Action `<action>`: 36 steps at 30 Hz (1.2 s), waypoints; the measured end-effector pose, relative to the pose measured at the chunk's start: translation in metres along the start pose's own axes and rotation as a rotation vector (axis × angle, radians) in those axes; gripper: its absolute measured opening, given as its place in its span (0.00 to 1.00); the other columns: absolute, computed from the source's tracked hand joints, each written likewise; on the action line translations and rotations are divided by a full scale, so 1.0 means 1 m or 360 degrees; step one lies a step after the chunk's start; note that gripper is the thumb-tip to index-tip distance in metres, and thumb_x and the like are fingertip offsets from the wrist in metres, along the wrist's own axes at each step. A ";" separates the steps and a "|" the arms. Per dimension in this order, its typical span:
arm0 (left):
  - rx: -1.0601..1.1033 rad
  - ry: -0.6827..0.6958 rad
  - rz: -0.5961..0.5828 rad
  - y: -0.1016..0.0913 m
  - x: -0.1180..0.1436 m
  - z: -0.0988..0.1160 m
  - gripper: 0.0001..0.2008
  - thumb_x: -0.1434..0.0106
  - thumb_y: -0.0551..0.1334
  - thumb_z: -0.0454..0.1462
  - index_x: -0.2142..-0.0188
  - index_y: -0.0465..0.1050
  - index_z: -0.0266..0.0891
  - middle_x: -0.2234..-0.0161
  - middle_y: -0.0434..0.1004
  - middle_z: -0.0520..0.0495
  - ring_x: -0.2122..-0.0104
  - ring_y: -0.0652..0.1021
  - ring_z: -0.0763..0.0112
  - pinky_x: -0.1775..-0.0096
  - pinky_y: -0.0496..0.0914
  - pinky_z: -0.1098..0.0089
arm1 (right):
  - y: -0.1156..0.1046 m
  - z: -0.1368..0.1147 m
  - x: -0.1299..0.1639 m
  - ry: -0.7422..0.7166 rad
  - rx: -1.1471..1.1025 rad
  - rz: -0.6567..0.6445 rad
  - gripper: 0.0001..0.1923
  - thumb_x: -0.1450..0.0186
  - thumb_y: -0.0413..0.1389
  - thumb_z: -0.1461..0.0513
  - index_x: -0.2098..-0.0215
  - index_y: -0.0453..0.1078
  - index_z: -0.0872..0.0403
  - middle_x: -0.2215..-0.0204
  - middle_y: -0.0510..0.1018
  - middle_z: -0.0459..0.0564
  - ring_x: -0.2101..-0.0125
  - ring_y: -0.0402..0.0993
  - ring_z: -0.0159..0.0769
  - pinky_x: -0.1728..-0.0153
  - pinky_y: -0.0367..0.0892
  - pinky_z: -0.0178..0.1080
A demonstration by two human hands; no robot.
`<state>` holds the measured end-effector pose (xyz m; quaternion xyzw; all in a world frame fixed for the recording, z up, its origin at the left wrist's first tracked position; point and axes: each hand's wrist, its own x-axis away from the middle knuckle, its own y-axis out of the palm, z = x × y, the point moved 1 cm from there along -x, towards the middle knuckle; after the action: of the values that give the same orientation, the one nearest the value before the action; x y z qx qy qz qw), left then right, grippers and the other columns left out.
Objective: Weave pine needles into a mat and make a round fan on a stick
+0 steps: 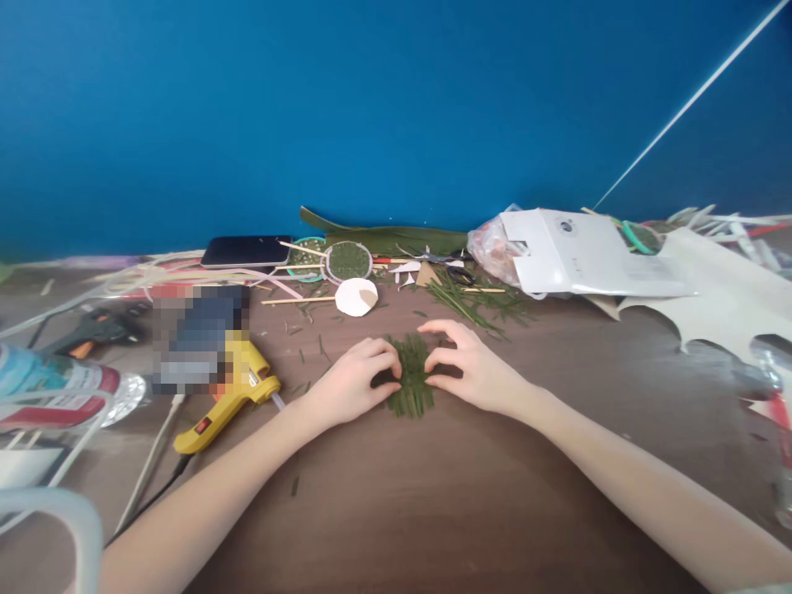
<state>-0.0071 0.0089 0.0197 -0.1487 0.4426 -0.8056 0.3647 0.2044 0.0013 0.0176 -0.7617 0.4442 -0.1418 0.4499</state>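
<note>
A small bundle of cut green leaf strips (411,375) lies on the brown table (433,495), fanned out toward me. My left hand (352,381) pinches its left side with fingers curled on the strips. From the other side, my right hand (473,367) presses fingertips on the bundle. Both hands rest on the tabletop around it.
A yellow glue gun (226,396) lies left of my hands, its cord trailing toward me. Behind are a white paper disc (355,297), round woven green discs (348,261), a phone (246,251), a long green leaf (396,238), loose leaf strips (476,301), scissors (459,274) and white packaging (587,252).
</note>
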 end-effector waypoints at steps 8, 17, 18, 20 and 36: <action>-0.0164 0.0105 0.0005 0.000 0.001 0.002 0.03 0.40 0.58 0.35 0.69 0.69 0.39 0.63 0.71 0.47 0.62 0.70 0.68 0.57 0.66 0.67 | -0.001 0.000 0.000 -0.0321 0.0315 0.0014 0.08 0.37 0.53 0.64 0.73 0.72 0.53 0.50 0.69 0.54 0.49 0.61 0.45 0.53 0.60 0.52; -0.0444 0.0313 0.0071 0.000 0.004 0.003 0.09 0.36 0.54 0.36 0.71 0.69 0.38 0.62 0.73 0.47 0.64 0.70 0.70 0.62 0.65 0.70 | -0.003 -0.004 -0.001 -0.0405 0.0444 0.0026 0.10 0.37 0.52 0.63 0.74 0.71 0.53 0.52 0.71 0.53 0.50 0.62 0.45 0.56 0.61 0.49; -0.0473 0.0331 0.0073 0.000 0.004 0.003 0.09 0.36 0.53 0.36 0.71 0.69 0.38 0.62 0.73 0.47 0.65 0.70 0.70 0.62 0.65 0.71 | -0.002 -0.004 -0.001 -0.0411 0.0443 0.0030 0.10 0.37 0.52 0.64 0.74 0.71 0.54 0.53 0.72 0.54 0.50 0.62 0.45 0.56 0.61 0.48; -0.0510 0.0354 0.0073 0.001 0.004 0.003 0.09 0.36 0.53 0.36 0.70 0.69 0.38 0.63 0.74 0.47 0.65 0.70 0.70 0.62 0.65 0.71 | -0.002 -0.004 0.000 -0.0416 0.0436 0.0038 0.10 0.37 0.52 0.64 0.74 0.71 0.54 0.53 0.72 0.54 0.50 0.61 0.44 0.56 0.61 0.48; -0.0371 0.0253 0.0010 -0.002 0.003 0.004 0.05 0.39 0.58 0.37 0.70 0.68 0.38 0.66 0.74 0.49 0.65 0.70 0.69 0.62 0.65 0.70 | -0.004 -0.002 0.001 -0.0421 0.0366 0.0001 0.08 0.38 0.55 0.62 0.74 0.72 0.55 0.52 0.72 0.54 0.50 0.61 0.44 0.54 0.61 0.49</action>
<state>-0.0078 0.0046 0.0234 -0.1245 0.5612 -0.7568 0.3113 0.2053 -0.0001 0.0216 -0.7170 0.3621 -0.0901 0.5887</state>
